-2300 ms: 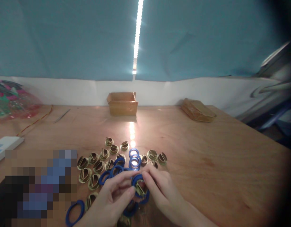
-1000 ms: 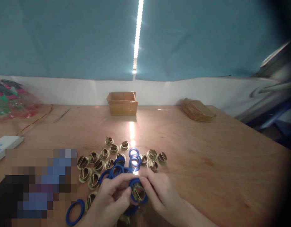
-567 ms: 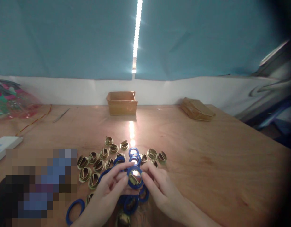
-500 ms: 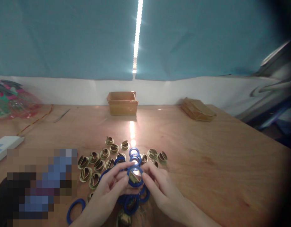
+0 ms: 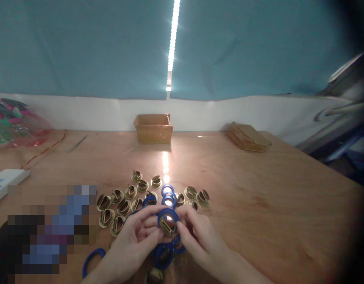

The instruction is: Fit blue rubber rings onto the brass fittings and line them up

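Note:
Between my two hands is a blue ring (image 5: 167,211) with a gold-coloured round metal fitting (image 5: 168,227) at its lower part, tilted toward me. My left hand (image 5: 137,238) has its thumb at the fitting's lower left, with its fingers curled behind. My right hand (image 5: 201,238) pinches the ring's right edge between thumb and forefinger. More blue rings (image 5: 168,195) lie just beyond my fingers and others below them, partly hidden. Several like fittings (image 5: 123,206) with a raised flap are spread to the left, and a few (image 5: 202,196) to the right.
An open cardboard box (image 5: 154,135) stands at the back, with a folded brown package (image 5: 248,137) to its right. A white power strip (image 5: 7,181) and a blurred-out object (image 5: 60,225) lie left. Plastic-wrapped items (image 5: 16,124) sit at the far left, near a thin metal tool (image 5: 77,143).
The fitting has turned and shifted lower within the ring. My left thumb has moved down from the ring's left edge, and my right hand still pinches its right side.

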Available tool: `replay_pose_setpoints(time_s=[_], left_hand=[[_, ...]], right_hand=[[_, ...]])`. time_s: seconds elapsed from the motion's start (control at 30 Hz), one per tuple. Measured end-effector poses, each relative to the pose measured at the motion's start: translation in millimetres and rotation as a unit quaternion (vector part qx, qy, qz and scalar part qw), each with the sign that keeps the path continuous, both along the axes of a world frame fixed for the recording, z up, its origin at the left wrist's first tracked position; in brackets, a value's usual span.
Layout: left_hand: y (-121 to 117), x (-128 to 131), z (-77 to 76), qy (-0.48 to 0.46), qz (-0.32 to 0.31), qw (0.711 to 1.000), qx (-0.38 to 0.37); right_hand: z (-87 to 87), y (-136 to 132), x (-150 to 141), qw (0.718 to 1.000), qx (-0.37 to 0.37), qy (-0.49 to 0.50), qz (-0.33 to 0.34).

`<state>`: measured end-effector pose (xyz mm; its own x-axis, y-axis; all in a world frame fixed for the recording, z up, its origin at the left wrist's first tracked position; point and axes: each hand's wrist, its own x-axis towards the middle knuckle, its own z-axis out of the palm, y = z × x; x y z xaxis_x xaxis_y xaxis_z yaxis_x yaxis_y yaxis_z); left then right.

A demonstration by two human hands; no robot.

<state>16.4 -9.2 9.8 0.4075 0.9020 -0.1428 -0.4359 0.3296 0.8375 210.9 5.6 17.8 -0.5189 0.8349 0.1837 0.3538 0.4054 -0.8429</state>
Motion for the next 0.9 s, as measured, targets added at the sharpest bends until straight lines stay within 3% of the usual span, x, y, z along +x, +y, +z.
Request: replay_pose_setpoints(time_s=[0.2, 0.43, 0.63, 0.73, 0.9], left_hand=[[1, 1, 3.7, 0.035, 0.004, 0.999, 0.013], [4, 1, -4.2, 0.094, 0.055, 0.994, -0.001], [3, 1, -1.0, 0.123, 0.073, 0.989, 0.041], [3, 1, -0.2, 0.102, 0.083, 0.99, 0.049], [4, -1, 2.5, 0.117, 0.152, 0.98, 0.048]], right_hand=[[0.3, -1, 1, 0.999, 0.025, -0.021, 0.007], [-1.0, 2, 2, 0.998, 0.061, -0.019, -0.005], [-2.9, 0, 0, 0.996, 0.08, -0.02, 0.028], [-0.3, -1, -1, 0.997, 0.071, -0.018, 0.026], [17.4, 5, 8, 0.998, 0.0, -0.055, -0.012]])
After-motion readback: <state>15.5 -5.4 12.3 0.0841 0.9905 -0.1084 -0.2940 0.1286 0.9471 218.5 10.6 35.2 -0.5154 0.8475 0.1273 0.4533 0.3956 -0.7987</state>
